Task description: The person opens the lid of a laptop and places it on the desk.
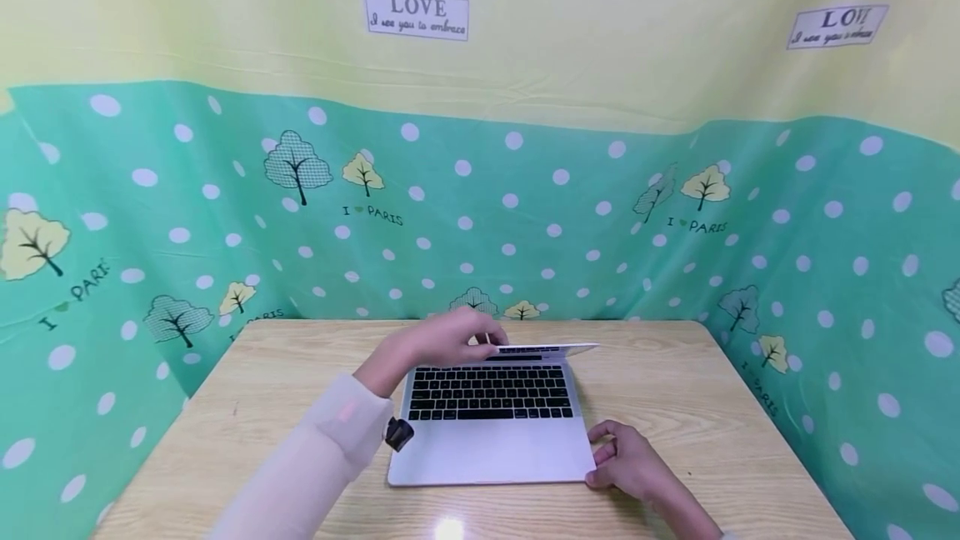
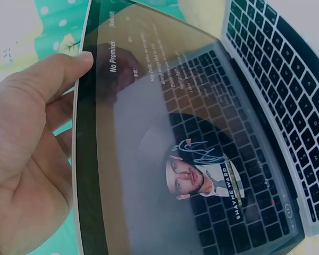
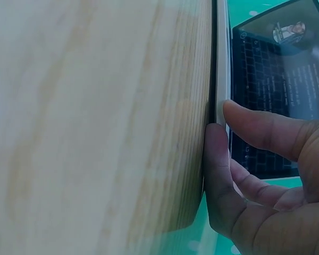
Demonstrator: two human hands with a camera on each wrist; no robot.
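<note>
A silver laptop (image 1: 487, 450) with black keys lies on the wooden table, its lid (image 1: 573, 349) tilted partway up and seen nearly edge-on in the head view. My left hand (image 1: 453, 338) grips the lid's top edge. In the left wrist view the thumb (image 2: 85, 61) lies at the rim on the screen side, with the other fingers behind the lid. The lit screen (image 2: 141, 159) there shows song lyrics and a round picture, with the keyboard mirrored in it. At the front right corner, my right hand (image 1: 630, 465) pinches the base between thumb (image 3: 266, 127) and fingers.
The light wooden table (image 1: 300, 407) extends around the laptop on all sides. A green and yellow patterned curtain (image 1: 510, 215) hangs behind the table and along both sides. A dark object (image 1: 398, 434) sits at the left sleeve's cuff, over the laptop's left edge in the head view.
</note>
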